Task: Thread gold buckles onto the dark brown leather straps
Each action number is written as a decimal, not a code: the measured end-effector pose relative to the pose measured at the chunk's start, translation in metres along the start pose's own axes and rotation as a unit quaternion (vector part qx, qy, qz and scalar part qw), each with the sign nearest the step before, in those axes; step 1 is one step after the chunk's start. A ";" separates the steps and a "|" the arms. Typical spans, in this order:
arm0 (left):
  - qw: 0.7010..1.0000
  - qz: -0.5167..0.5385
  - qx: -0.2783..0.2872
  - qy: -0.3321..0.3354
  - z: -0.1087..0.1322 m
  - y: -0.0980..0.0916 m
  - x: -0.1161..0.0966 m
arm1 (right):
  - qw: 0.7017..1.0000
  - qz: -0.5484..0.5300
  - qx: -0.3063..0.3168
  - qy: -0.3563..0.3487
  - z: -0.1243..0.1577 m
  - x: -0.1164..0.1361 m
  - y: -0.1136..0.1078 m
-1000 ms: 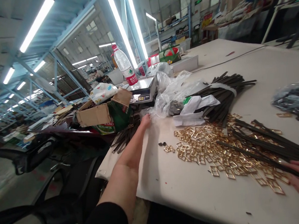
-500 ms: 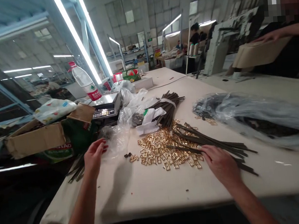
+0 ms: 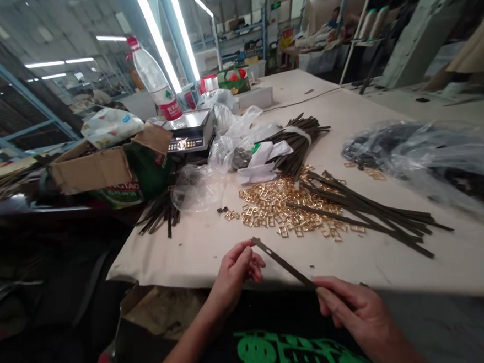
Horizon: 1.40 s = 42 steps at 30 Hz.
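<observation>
A narrow dark olive strap (image 3: 287, 265) with a small slot near its far end stretches between my two hands, above the table's front edge. My right hand (image 3: 352, 304) pinches its near end between thumb and fingers. At the slotted end, my left hand (image 3: 237, 267) is closed, with thumb and index fingertip at the strap's tip and the other fingers curled. Beyond the hands lies a heap of gold rectangular buckles (image 3: 269, 210). Several loose straps (image 3: 376, 211) lie across its right side. Behind the heap is a strap bundle (image 3: 301, 138) tied with a pale band.
To the left stand an open cardboard box (image 3: 92, 170) and a scale (image 3: 192, 132) bearing a plastic bottle (image 3: 156, 82). Clear plastic bags (image 3: 201, 187) lie by the heap. On the right is a large plastic bag (image 3: 431, 157) with dark contents. More straps (image 3: 159, 215) lie at the left edge.
My right hand has drawn one strap off the heap toward my body. My left hand has moved right to meet that strap's end. The view has shifted.
</observation>
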<state>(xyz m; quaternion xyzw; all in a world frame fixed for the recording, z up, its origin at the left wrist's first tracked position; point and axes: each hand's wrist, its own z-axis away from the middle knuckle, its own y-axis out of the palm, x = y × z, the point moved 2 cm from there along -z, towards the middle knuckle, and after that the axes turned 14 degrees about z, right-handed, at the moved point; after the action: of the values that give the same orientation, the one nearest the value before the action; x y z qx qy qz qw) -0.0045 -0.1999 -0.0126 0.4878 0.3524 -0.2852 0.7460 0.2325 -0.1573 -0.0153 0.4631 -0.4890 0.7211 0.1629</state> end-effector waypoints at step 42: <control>0.932 -0.296 0.068 0.196 0.033 -0.009 -0.017 | 0.966 0.051 0.251 -0.042 -0.033 0.076 0.046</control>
<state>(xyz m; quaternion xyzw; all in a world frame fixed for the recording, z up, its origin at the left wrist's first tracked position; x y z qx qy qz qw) -0.0133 -0.2325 0.0049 0.4571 0.5999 -0.4152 0.5087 0.1445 -0.1667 0.0196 0.4936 -0.3211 0.8081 -0.0160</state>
